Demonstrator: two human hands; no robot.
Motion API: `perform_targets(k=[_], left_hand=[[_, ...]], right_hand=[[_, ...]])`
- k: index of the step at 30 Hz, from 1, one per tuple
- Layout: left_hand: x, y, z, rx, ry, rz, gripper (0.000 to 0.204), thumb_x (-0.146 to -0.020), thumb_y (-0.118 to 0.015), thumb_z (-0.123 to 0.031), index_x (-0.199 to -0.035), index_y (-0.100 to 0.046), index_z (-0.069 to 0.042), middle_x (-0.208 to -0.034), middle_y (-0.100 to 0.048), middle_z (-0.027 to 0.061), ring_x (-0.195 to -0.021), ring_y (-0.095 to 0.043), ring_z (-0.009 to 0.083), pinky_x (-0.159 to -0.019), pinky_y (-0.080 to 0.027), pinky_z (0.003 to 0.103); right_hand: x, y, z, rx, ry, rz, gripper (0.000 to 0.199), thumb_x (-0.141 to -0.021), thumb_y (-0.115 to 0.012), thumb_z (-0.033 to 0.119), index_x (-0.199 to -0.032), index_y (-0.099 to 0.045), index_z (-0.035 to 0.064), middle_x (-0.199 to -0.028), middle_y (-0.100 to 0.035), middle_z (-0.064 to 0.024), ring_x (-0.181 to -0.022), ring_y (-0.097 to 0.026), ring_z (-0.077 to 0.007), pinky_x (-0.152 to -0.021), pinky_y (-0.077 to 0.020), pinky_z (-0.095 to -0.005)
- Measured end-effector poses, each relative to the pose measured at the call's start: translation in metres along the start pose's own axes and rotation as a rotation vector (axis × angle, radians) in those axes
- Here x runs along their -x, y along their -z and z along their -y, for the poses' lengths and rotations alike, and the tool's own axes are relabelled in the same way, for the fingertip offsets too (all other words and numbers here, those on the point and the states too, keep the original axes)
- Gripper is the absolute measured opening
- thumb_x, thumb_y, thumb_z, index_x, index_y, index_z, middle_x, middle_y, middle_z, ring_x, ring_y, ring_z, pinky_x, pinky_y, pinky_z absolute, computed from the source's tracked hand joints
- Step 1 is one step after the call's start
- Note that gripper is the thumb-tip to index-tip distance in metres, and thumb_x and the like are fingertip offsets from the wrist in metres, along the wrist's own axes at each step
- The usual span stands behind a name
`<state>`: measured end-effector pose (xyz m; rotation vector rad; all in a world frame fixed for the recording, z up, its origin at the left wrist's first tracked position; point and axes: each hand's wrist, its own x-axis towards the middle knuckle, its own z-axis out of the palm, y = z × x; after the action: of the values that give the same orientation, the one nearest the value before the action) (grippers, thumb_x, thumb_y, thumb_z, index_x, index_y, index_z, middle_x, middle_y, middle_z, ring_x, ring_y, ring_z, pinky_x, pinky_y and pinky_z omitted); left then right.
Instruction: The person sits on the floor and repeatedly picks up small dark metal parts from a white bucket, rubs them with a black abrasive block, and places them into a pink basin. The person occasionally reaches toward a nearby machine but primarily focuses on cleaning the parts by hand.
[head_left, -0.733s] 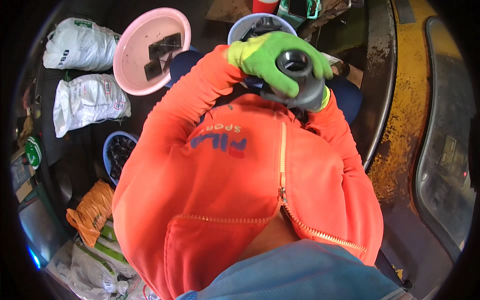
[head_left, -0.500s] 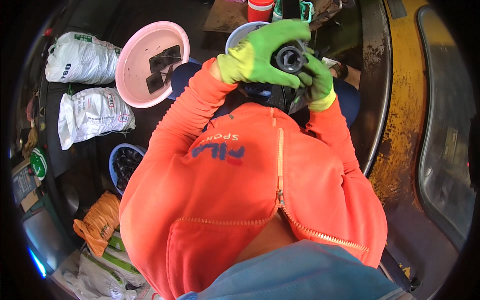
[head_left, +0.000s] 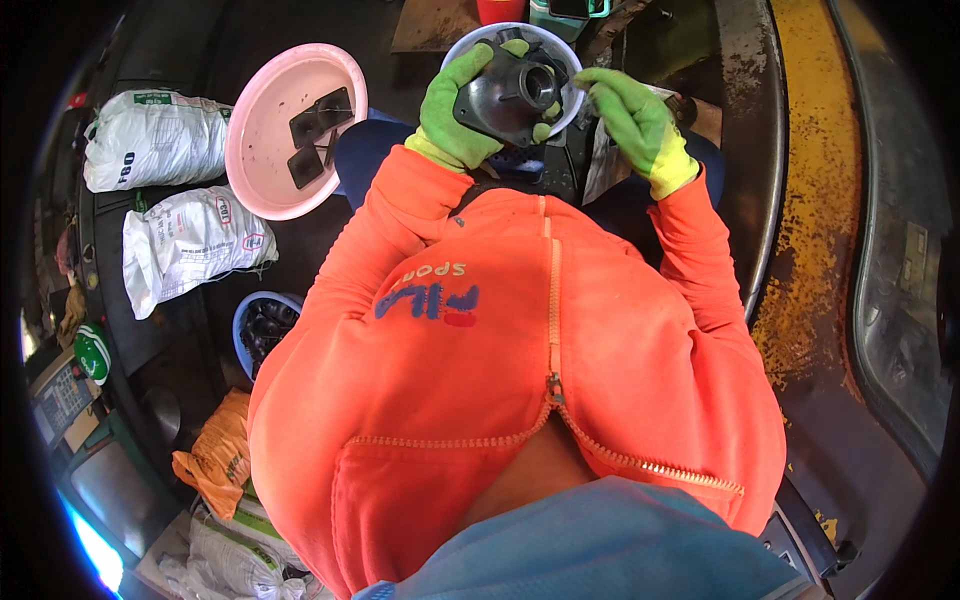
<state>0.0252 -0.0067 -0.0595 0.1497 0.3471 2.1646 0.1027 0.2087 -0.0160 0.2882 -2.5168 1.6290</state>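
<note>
My left hand (head_left: 458, 115), in a green and yellow glove, grips a black plastic part (head_left: 507, 97) with a flanged base and a round hollow neck. The neck's opening faces up and to the right. Its fingertips show on the far side and beside the neck. Just right of the part, apart from it, is my gloved right hand (head_left: 640, 128). Its fingers are drawn together toward the tips, and whatever they may hold is too small to make out. Under the part stands a pale blue basin (head_left: 568, 62), mostly covered by the part and my left hand.
To the left, a pink basin (head_left: 243, 130) holds several flat black pieces (head_left: 318, 118). White sacks (head_left: 160, 140) lie beyond it, with a blue tub (head_left: 243, 325) of black parts nearer. A red container (head_left: 500, 10) stands at the back; a worn yellow machine (head_left: 810, 200) borders the right.
The black part has turned from neck-toward-me to tilted right, showing its flanged side. My right hand has come off it and moved slightly right; my left hand has shifted left and lower.
</note>
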Motion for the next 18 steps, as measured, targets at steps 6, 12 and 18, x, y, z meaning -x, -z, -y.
perform_targets(k=[6, 12, 18], left_hand=[[-0.001, -0.001, 0.001, 0.047, 0.027, 0.064, 0.055, -0.093, -0.048, -0.035, -0.134, -0.044, 0.001, -0.124, -0.055, 0.0277, -0.106, -0.060, 0.0388, -0.086, -0.051, 0.055], [0.002, -0.026, 0.003, -0.127, -0.137, -0.124, 0.060, -0.082, -0.054, -0.026, -0.134, -0.043, 0.004, -0.125, -0.055, 0.0274, -0.110, -0.057, 0.0380, -0.096, -0.047, 0.048], [0.004, -0.044, -0.004, -0.232, -0.248, -0.062, 0.064, -0.072, -0.060, -0.019, -0.131, -0.046, 0.001, -0.128, -0.052, 0.0254, -0.116, -0.054, 0.0386, -0.099, -0.046, 0.048]], right_hand=[[-0.003, -0.001, 0.002, 0.447, 0.324, -0.010, 0.024, -0.088, -0.061, 0.011, -0.111, -0.065, 0.0074, -0.093, -0.068, -0.0111, -0.082, -0.066, -0.0297, -0.070, -0.0527, -0.0364], [-0.004, -0.001, 0.007, 0.404, 0.344, 0.032, 0.023, -0.089, -0.061, 0.013, -0.110, -0.066, 0.0070, -0.092, -0.068, -0.0114, -0.082, -0.066, -0.0293, -0.069, -0.0531, -0.0357], [0.005, -0.015, 0.011, 0.231, 0.191, 0.027, 0.022, -0.093, -0.058, 0.016, -0.110, -0.064, 0.0037, -0.098, -0.068, -0.0140, -0.085, -0.066, -0.0293, -0.071, -0.0526, -0.0343]])
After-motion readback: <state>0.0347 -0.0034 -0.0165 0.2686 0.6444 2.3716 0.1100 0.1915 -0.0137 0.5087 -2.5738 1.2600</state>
